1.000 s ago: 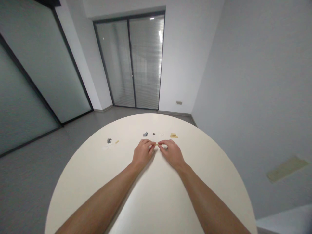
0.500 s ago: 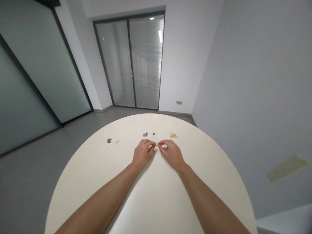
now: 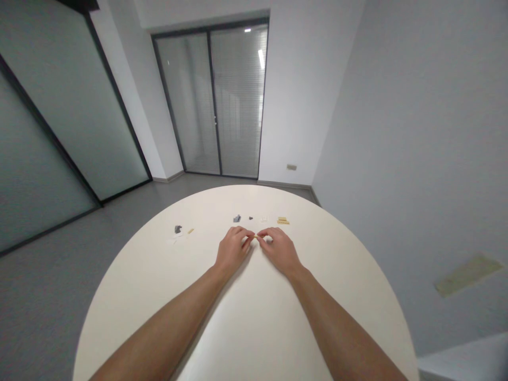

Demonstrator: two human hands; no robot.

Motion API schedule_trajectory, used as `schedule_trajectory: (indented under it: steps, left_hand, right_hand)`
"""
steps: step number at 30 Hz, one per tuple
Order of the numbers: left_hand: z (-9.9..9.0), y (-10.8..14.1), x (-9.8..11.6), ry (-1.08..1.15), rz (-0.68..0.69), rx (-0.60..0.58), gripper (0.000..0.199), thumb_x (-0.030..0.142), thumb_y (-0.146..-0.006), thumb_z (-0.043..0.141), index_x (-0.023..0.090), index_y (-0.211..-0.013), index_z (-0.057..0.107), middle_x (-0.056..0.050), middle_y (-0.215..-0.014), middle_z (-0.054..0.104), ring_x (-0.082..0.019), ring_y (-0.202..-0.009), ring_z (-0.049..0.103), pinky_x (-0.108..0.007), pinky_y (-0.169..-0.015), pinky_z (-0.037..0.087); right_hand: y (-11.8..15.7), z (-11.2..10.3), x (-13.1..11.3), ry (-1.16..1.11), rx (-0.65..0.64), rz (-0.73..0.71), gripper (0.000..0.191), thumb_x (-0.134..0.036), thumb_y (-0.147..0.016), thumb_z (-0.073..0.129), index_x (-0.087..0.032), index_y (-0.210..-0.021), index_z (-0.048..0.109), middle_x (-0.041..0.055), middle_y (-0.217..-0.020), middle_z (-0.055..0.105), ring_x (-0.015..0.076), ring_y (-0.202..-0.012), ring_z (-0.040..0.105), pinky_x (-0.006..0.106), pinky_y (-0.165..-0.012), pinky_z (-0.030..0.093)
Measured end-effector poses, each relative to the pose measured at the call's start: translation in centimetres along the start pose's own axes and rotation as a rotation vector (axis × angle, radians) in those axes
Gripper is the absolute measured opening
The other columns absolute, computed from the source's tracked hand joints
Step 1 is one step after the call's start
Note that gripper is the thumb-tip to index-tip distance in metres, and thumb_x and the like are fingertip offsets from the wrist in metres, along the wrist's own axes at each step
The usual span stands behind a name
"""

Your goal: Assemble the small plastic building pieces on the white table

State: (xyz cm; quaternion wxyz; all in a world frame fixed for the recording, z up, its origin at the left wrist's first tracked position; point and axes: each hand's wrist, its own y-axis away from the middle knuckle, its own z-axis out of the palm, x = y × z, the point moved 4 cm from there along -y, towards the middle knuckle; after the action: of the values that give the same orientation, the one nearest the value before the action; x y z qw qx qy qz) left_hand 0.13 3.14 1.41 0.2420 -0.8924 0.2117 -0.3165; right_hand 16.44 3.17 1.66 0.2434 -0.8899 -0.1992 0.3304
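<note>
Between my fingertips, over the middle of the white round table (image 3: 254, 317), is a small yellowish piece (image 3: 255, 236). It is too small and too covered to name. My left hand (image 3: 233, 247) pinches its left end, and my right hand (image 3: 280, 248) pinches the right end. Just beyond the hands lie grey-blue pieces (image 3: 237, 218), a tiny dark piece (image 3: 250, 218), small white pieces (image 3: 264, 218) and several tan strips (image 3: 282, 220), the strips being nearest to my right hand.
On the table's left side are dark grey pieces (image 3: 178, 229), a small tan piece (image 3: 191, 230) and faint white bits (image 3: 177, 236). A grey wall (image 3: 413, 159) rises along the right. Glass doors (image 3: 214, 106) stand beyond the far table edge.
</note>
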Motion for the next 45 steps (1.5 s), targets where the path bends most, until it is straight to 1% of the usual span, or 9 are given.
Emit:
schedule_trajectory:
  steps: [9, 15, 20, 26, 31, 45]
  left_hand:
    - [-0.11, 0.12, 0.06, -0.001, 0.018, 0.013, 0.014, 0.023, -0.093, 0.057, 0.026, -0.098, 0.07, -0.002, -0.096, 0.067, -0.019, -0.097, 0.059, -0.031, -0.086, 0.048]
    - [-0.36, 0.09, 0.31, 0.012, 0.021, 0.011, 0.013, 0.022, -0.093, 0.057, 0.025, -0.097, 0.069, -0.001, -0.097, 0.071, -0.02, -0.099, 0.06, -0.033, -0.088, 0.049]
    - [-0.31, 0.14, 0.17, 0.04, -0.013, 0.004, 0.015, 0.019, -0.092, 0.057, 0.025, -0.098, 0.07, 0.0, -0.099, 0.073, -0.019, -0.1, 0.062, -0.033, -0.09, 0.05]
    - [-0.23, 0.1, 0.07, 0.028, -0.066, 0.016, 0.017, 0.029, -0.094, 0.055, 0.024, -0.099, 0.071, -0.002, -0.099, 0.073, -0.019, -0.1, 0.063, -0.033, -0.09, 0.05]
    - [-0.36, -0.01, 0.24, 0.024, -0.074, 0.015, 0.015, 0.026, -0.093, 0.057, 0.023, -0.098, 0.071, -0.002, -0.098, 0.073, -0.019, -0.1, 0.063, -0.033, -0.09, 0.051]
    - [-0.08, 0.11, -0.12, 0.019, -0.037, 0.017, 0.014, 0.024, -0.093, 0.057, 0.024, -0.098, 0.07, -0.001, -0.099, 0.073, -0.019, -0.102, 0.062, -0.033, -0.092, 0.05]
  right_hand:
    - [-0.03, -0.17, -0.14, -0.011, 0.004, 0.016, 0.009, -0.03, -0.091, 0.061, -0.024, -0.093, 0.068, 0.0028, -0.096, 0.072, 0.0205, -0.094, 0.062, 0.035, -0.086, 0.047]
    - [0.02, -0.03, 0.16, -0.019, 0.007, 0.022, 0.009, -0.03, -0.091, 0.061, -0.025, -0.094, 0.068, 0.0023, -0.096, 0.072, 0.0195, -0.094, 0.063, 0.034, -0.085, 0.047]
    - [0.0, 0.13, 0.3, -0.019, 0.007, 0.022, 0.009, -0.029, -0.09, 0.061, -0.026, -0.094, 0.069, 0.0024, -0.095, 0.072, 0.0197, -0.093, 0.063, 0.034, -0.085, 0.047]
    - [-0.05, -0.07, 0.04, -0.013, 0.004, 0.033, 0.008, -0.027, -0.09, 0.062, -0.026, -0.094, 0.069, 0.0013, -0.096, 0.072, 0.0191, -0.094, 0.063, 0.033, -0.085, 0.047]
    - [-0.02, -0.1, -0.1, -0.01, -0.007, 0.022, 0.009, -0.029, -0.091, 0.061, -0.026, -0.094, 0.069, 0.0018, -0.097, 0.072, 0.0197, -0.096, 0.062, 0.034, -0.087, 0.047]
    - [0.05, -0.03, 0.01, -0.019, -0.013, 0.007, 0.008, -0.027, -0.09, 0.062, -0.025, -0.094, 0.069, 0.002, -0.098, 0.072, 0.0197, -0.097, 0.062, 0.034, -0.088, 0.046]
